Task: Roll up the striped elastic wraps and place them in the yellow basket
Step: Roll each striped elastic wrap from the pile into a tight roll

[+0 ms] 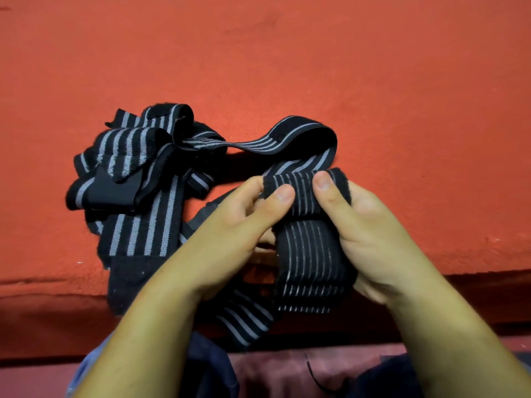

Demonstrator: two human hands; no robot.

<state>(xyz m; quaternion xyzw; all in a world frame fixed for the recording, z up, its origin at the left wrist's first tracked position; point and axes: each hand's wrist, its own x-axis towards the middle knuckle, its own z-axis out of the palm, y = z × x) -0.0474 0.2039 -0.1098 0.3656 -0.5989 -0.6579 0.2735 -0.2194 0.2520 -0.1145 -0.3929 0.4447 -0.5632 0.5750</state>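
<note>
I hold a black elastic wrap with thin grey stripes (309,248), partly rolled, between both hands near the front edge of the red surface. My left hand (238,222) grips its left side with the thumb on top. My right hand (365,231) grips the right side, thumb pressed on the roll's upper turn. The wrap's loose tail (301,136) loops away up and to the left. A tangled pile of black wraps with wider grey stripes (138,173) lies to the left of my hands. No yellow basket is in view.
The red cloth-covered surface (287,53) stretches far back and to both sides. Its front edge (51,285) runs just below the pile. One wrap end (244,320) hangs over that edge toward my lap.
</note>
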